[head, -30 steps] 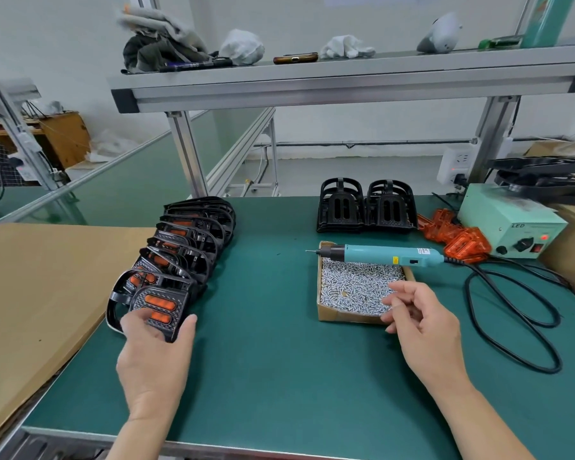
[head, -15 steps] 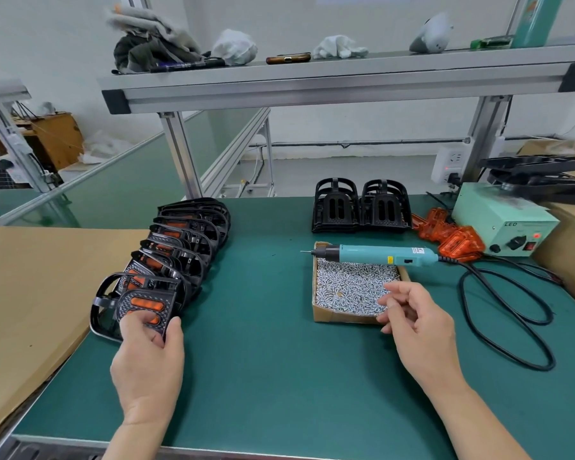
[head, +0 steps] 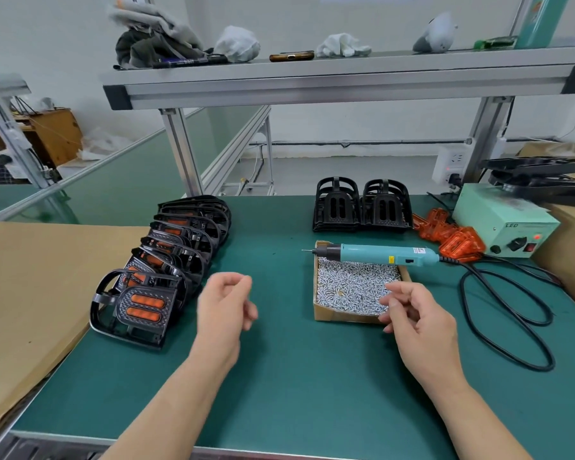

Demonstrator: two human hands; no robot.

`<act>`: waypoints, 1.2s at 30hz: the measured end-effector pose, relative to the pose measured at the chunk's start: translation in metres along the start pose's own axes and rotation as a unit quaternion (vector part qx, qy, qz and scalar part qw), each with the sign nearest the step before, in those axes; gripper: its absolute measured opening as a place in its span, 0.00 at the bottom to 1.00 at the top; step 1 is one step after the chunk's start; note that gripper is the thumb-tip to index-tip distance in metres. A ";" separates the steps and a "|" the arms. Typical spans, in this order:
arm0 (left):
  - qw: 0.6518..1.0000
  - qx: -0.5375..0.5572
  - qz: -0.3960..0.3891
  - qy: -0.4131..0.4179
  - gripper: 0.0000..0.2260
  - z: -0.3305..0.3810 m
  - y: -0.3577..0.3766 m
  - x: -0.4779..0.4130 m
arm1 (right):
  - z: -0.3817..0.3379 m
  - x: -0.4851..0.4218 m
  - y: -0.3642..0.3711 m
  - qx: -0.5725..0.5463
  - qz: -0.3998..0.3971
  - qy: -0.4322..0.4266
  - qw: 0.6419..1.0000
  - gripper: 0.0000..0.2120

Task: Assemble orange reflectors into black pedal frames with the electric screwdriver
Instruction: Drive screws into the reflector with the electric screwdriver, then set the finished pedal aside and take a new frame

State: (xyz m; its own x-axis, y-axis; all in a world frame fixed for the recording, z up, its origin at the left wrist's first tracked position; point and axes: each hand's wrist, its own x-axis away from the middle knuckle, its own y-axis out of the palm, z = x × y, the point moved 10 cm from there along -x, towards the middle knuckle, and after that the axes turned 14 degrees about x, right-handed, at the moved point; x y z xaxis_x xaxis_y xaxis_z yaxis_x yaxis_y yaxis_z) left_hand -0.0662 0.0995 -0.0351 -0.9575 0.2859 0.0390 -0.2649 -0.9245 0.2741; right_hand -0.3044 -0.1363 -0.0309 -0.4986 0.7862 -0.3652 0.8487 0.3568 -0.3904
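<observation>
Green bench mat (head: 279, 393). We see a row of finished pedals (head: 180, 247) at left. Our left hand (head: 224, 310) hovers just right of the nearest one, fingers loosely curled, empty. Our right hand (head: 412, 320) is curled at the near corner of the screw box (head: 352, 287); whether it holds anything we can't tell. Two empty black frames (head: 362, 207) stand at the back. The electric screwdriver (head: 379, 254) lies across the box's far edge, with loose orange reflectors (head: 452, 237) just right.

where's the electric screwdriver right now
In the head view the teal electric screwdriver lies right of centre, across the far edge of the cardboard box of silver screws, beyond the right hand.
</observation>
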 end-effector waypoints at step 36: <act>0.832 0.439 0.118 -0.318 0.07 -0.072 0.078 0.004 | -0.109 0.051 0.104 -0.110 -0.231 -0.144 0.956 0.06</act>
State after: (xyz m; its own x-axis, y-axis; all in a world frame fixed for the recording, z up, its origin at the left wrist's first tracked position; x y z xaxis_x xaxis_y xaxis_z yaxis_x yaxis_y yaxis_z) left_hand -0.0987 0.0099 -0.0829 -0.6425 0.4559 0.6159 0.3757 -0.5131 0.7718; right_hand -0.2224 -0.0036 0.0019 -0.8308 0.3582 -0.4261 0.5261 0.7551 -0.3911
